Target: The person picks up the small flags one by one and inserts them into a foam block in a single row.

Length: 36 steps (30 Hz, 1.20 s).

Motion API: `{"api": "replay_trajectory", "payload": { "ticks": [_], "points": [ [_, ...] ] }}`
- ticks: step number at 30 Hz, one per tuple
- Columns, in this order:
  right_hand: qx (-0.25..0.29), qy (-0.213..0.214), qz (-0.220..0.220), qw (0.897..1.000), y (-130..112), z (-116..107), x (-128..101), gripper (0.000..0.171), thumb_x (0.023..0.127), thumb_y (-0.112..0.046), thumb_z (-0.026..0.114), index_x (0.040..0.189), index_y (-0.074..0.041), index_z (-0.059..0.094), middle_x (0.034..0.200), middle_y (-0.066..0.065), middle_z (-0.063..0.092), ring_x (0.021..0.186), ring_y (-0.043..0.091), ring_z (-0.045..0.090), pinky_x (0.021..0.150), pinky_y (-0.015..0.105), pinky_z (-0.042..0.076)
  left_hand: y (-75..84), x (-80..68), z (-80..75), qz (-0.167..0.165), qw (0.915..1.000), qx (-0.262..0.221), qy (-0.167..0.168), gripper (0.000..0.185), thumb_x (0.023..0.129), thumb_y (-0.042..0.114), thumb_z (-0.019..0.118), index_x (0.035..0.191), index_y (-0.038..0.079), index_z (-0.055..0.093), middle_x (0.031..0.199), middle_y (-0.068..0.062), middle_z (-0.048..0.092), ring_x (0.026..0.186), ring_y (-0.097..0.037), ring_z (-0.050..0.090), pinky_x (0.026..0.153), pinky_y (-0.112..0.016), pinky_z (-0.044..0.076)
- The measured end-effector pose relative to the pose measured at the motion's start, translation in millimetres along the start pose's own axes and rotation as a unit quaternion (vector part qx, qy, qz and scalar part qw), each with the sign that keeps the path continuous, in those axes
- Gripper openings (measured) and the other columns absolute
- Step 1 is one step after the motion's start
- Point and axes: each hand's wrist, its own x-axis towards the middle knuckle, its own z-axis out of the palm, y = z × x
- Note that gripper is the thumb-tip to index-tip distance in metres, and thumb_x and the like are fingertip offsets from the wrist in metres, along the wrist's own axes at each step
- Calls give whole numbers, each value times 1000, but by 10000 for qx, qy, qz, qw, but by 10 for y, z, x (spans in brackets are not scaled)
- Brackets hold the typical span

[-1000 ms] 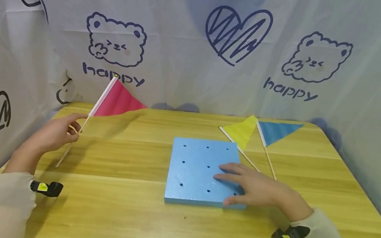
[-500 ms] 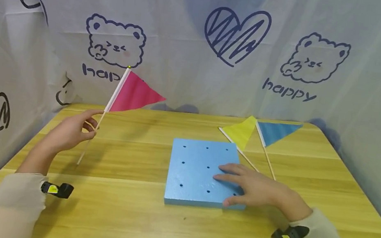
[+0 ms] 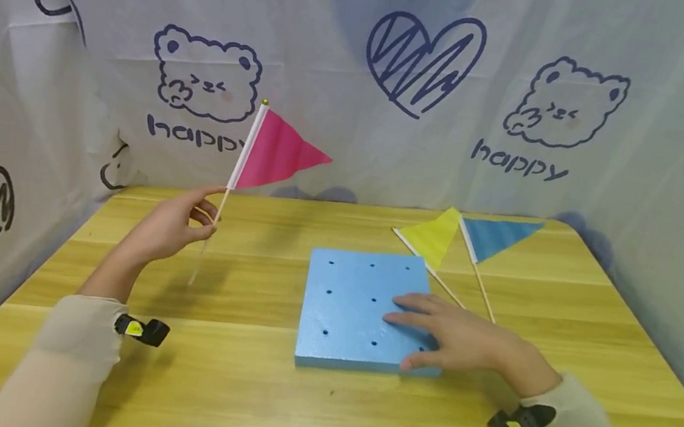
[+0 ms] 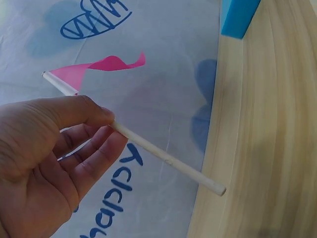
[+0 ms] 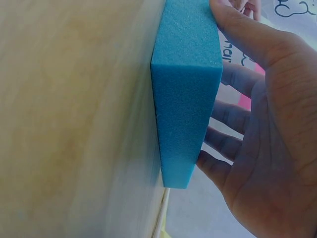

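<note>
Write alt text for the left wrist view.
A left hand pinches the thin wooden stick of a pink triangular paper flag above a light wooden table, with a blue foam block's corner at top.

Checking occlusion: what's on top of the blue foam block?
The right hand lies flat on the blue foam block, at its near right corner. Seven holes show, all empty; any beneath the hand are hidden.

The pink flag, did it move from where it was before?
Yes. The pink flag has risen and gone right, toward the blue foam block, which stayed put. The left hand carries it by its stick.
</note>
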Motion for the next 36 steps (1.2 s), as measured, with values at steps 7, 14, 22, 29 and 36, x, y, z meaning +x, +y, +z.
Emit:
{"api": "replay_trajectory", "payload": {
  "ticks": [7,14,22,29,36],
  "points": [
    [32,26,-37,10000,0,4,5,77,87,-67,57,147,-21,47,155,10,35,143,35,27,112,55,27,140,170,125,50,9995,-311,33,62,93,0,63,149,8,37,112,-17,60,104,-32,60,86,-46,52],
    [-3,68,-101,9999,1,12,11,76,87,-66,58,147,-20,47,154,11,35,142,36,27,112,55,28,257,311,258,199,9975,-664,157,55,93,-1,62,143,4,42,112,-19,60,102,-32,60,86,-45,53],
    [23,86,-100,9999,7,6,11,76,87,-66,58,147,-21,47,154,11,35,142,35,28,112,55,28,358,466,395,294,9942,-1006,251,43,93,-2,63,134,-1,49,114,-18,59,101,-30,59,85,-41,53],
    [38,82,-89,9999,13,12,15,76,87,-66,57,147,-21,47,154,11,35,142,35,27,112,55,27,444,568,495,249,9900,-1311,468,41,94,2,62,133,1,48,115,-15,59,102,-29,59,85,-41,52],
    [33,58,-85,9999,0,9,12,76,87,-65,58,147,-21,47,154,11,35,142,35,28,112,55,27,535,689,599,219,9814,-1818,579,41,95,2,62,134,1,48,116,-18,58,103,-29,58,86,-40,53]
  ]
}}
